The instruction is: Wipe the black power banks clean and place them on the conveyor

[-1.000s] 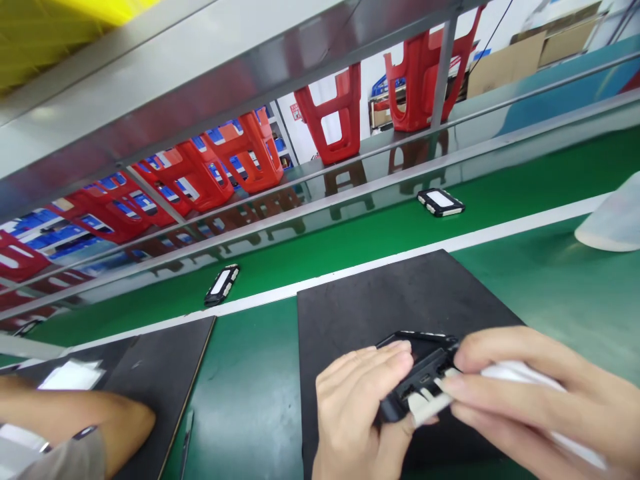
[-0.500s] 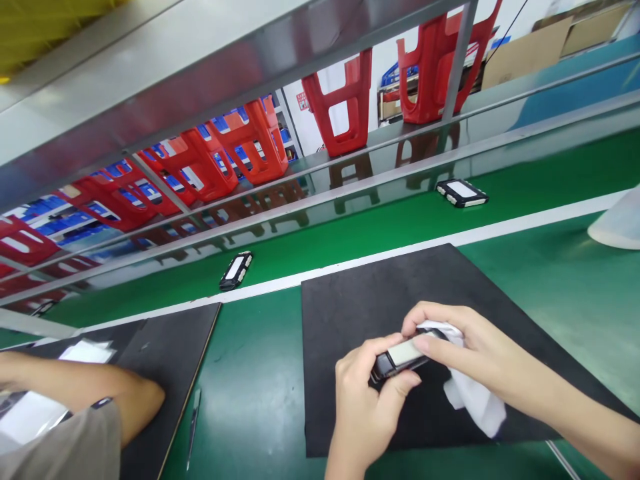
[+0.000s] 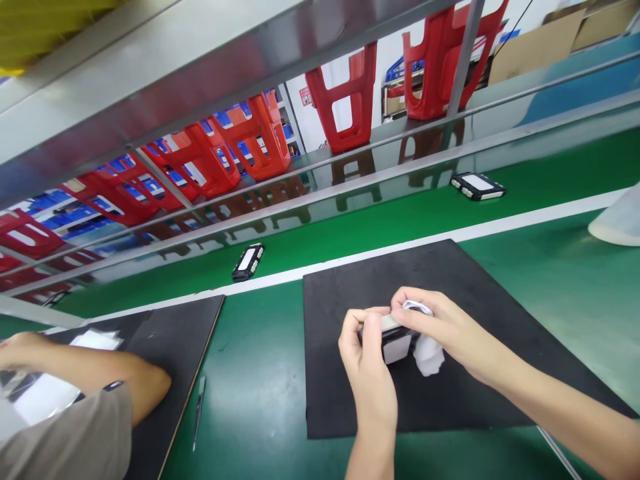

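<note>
Over a black mat point(image 3: 340, 400), a small black device point(image 3: 397, 348) with pale edge pieces and a white label is tilted up between my hands. My left hand point(image 3: 371, 363) grips its left end, thumb and fingers closed around the edge. At the other end my right hand point(image 3: 440, 323) pinches a crumpled white cloth point(image 3: 429, 357) against the device's top edge. Part of the cloth hangs below my right fingers. My fingers cover both ends of the device.
Similar devices, a left one point(image 3: 248, 262) and a right one point(image 3: 479, 186), lie on the green belt point(image 3: 350, 233). Tweezers point(image 3: 199, 413) rest left of the mat. A co-worker's arm point(image 3: 110, 373) crosses another black mat point(image 3: 195, 333). Red stools point(image 3: 345, 113) stand behind.
My hands have tipped the device, so its white label face now shows below the pale edge. The cloth is bunched closer under my right hand. The devices on the belt have shifted right.
</note>
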`<act>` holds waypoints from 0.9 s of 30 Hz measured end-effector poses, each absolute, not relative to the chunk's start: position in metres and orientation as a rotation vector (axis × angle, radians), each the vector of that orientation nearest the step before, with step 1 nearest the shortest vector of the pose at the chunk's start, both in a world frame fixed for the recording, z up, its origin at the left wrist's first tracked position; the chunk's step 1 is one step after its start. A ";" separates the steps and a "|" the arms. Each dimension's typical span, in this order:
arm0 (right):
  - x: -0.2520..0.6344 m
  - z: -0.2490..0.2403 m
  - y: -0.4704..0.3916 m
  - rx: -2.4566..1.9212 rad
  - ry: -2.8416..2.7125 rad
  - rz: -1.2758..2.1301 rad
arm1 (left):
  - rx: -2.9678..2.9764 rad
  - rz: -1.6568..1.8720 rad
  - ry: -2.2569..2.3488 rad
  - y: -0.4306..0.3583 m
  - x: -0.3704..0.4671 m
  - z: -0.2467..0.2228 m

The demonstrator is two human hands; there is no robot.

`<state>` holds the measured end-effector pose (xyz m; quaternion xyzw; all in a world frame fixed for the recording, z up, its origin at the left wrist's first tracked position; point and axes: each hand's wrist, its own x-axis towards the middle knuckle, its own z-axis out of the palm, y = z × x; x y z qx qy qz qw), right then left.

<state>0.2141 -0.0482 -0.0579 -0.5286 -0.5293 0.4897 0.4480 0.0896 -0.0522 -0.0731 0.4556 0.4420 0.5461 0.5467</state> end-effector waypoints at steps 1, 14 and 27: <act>0.214 -0.059 -0.049 -1.305 -1.292 1.209 | 1.056 1.298 1.065 -0.052 0.092 -0.073; 0.207 -0.062 -0.053 -1.191 -1.111 1.380 | 1.095 1.493 1.214 -0.054 0.105 -0.073; 0.215 -0.061 -0.055 -1.085 -1.152 1.413 | 1.197 1.543 1.238 -0.059 0.108 -0.069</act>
